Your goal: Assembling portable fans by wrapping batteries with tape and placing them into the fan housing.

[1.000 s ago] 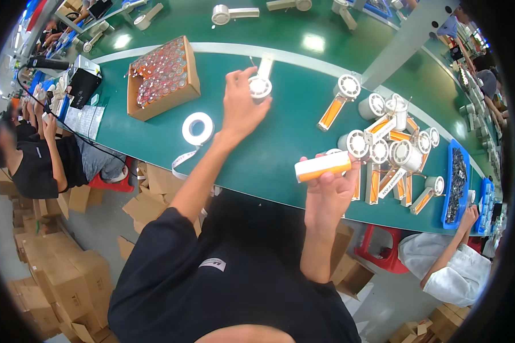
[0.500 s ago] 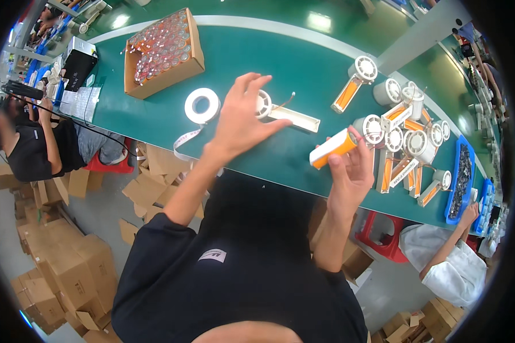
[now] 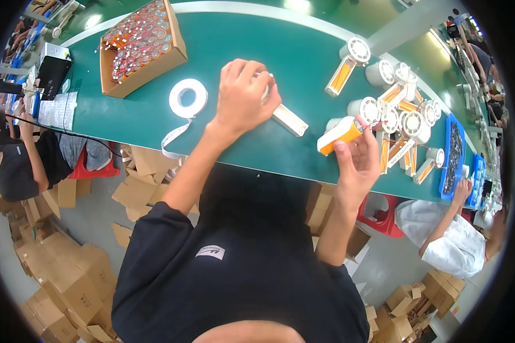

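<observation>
My left hand (image 3: 245, 100) is closed round the round head of a white handheld fan casing (image 3: 292, 121). The casing's narrow open handle sticks out to the right, and most of the head is hidden under my fingers. In my right hand (image 3: 357, 166), thumb and fingers pinch an orange cylindrical battery (image 3: 349, 135) with a white strip along its side. Thin wires come off the battery's end near my fingertips. Left of my left hand lies a roll of white tape (image 3: 175, 100), its loose end trailing over the table's near edge.
A cardboard box (image 3: 157, 68) full of wired batteries stands far left on the green table (image 3: 240, 34). Several white fans (image 3: 413, 123) with orange batteries in their handles are heaped at right, beside a blue tray (image 3: 453, 154) of dark small parts. Co-workers sit on both sides.
My left hand has gone from spread fingers over the fan casing to a grip on its head, and the handle has tilted. My right hand still holds the battery.
</observation>
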`<state>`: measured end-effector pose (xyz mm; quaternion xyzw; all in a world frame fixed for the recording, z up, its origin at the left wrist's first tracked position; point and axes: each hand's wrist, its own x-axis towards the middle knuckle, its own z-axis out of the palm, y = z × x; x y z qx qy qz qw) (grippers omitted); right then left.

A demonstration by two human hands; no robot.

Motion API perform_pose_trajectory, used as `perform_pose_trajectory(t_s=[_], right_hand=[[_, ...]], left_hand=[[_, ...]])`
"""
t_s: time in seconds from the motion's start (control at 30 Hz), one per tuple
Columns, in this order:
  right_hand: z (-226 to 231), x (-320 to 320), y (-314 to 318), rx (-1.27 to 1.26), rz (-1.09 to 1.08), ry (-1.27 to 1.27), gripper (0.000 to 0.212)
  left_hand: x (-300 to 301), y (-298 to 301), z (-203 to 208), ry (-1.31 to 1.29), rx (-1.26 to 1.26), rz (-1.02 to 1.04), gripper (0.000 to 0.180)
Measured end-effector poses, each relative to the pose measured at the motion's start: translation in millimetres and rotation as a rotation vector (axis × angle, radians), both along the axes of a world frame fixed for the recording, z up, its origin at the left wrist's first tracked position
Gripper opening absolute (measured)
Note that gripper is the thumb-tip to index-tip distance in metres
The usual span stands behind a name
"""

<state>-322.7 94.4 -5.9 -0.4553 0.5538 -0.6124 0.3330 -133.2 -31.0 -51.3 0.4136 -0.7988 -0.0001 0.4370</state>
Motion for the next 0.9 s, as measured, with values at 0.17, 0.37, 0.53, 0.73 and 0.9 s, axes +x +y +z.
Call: perform_pose_trajectory(t_s=[0.17,0.37,0.53,0.73,0.9], right_hand=[[3,11,-11,0.065,0.009,0.121,0.051],[-6,26,-29,0.185,0.146,0.171,0.048],[-10,37,-33,0.21,0.176,0.286,0.047],[-17,36,-33,0.167,0.184,0.408,0.049],[-12,39,-34,0.04,0.216,0.758,0.051]], left_hand=[[13,-3,-5,0.141,0.074,-0.178,0.019],[12,-5,-5,0.16,0.056,-0.23,0.023],[15,-7,-15,0.158,-0.009,-0.22,0.026],[14,-5,-15,0.167,-0.009,-0.229,0.024],[15,-6,-17,0.157,-0.016,-0.227,0.022]])
